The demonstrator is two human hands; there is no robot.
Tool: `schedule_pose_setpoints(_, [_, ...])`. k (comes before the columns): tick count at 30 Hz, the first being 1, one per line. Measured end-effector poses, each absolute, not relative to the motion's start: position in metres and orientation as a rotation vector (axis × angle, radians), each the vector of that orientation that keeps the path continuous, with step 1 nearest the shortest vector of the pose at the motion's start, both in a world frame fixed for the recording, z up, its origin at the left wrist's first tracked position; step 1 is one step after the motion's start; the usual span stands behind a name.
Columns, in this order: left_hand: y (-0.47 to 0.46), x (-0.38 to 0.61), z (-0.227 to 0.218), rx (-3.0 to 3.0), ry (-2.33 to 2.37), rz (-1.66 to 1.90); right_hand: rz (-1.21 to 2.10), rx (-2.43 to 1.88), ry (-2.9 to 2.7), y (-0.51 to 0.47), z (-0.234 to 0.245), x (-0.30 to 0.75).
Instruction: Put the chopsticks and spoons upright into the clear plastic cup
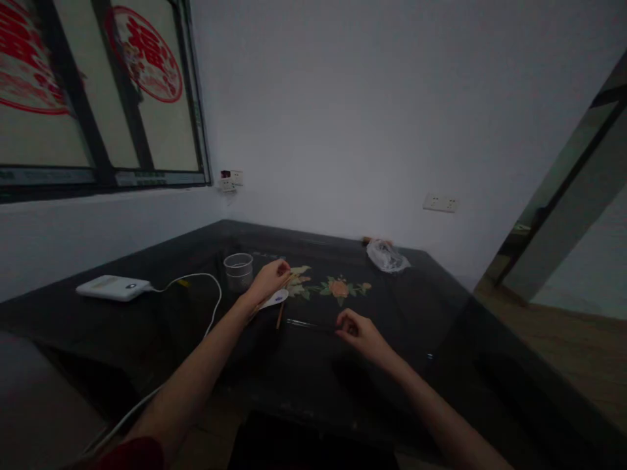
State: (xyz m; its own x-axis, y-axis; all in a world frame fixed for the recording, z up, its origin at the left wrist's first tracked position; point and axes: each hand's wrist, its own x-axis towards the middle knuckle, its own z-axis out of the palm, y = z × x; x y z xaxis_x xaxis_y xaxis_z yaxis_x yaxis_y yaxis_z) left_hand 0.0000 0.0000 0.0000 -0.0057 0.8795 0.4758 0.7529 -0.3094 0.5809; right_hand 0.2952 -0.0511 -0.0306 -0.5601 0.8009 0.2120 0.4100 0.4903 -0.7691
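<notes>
My left hand is over the middle of the dark table, its fingers curled together; what they hold, if anything, is hidden. Under its wrist lies a white spoon with a blue mark, partly covered by the hand. One thin brown chopstick rests just below the spoon, and a similar light stick shows beside the left fingers. A clear plastic cup stands left of that hand. Off to the right, my right hand hovers with fingers loosely curled in, and nothing shows in them.
The glossy black table has a printed flower pattern. On its left lies a white power bank with a white cable running past my left forearm. A crumpled clear plastic bag sits at the back by the wall.
</notes>
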Motion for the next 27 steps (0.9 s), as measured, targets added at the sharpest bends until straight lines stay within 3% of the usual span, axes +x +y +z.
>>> schedule_pose_setpoints(5, [0.002, -0.043, -0.023, 1.941, 1.990, 1.133, 0.893, -0.924, -2.221, -0.039, -0.027, 0.255])
schedule_pose_setpoints(12, [0.002, -0.050, -0.035, 1.922, 2.135, 0.843, 0.753, -0.916, -2.216, 0.002, -0.061, 0.188])
schedule_pose_setpoints(19, [-0.005, -0.044, -0.039, 1.974, 2.219, 0.479, 0.624, -1.084, -2.168, 0.009, -0.068, 0.142])
schedule_pose_setpoints(27, [-0.001, -0.048, -0.043, 1.929, 2.310, 0.314, 0.482, -1.309, -2.284, 0.005, -0.063, 0.117])
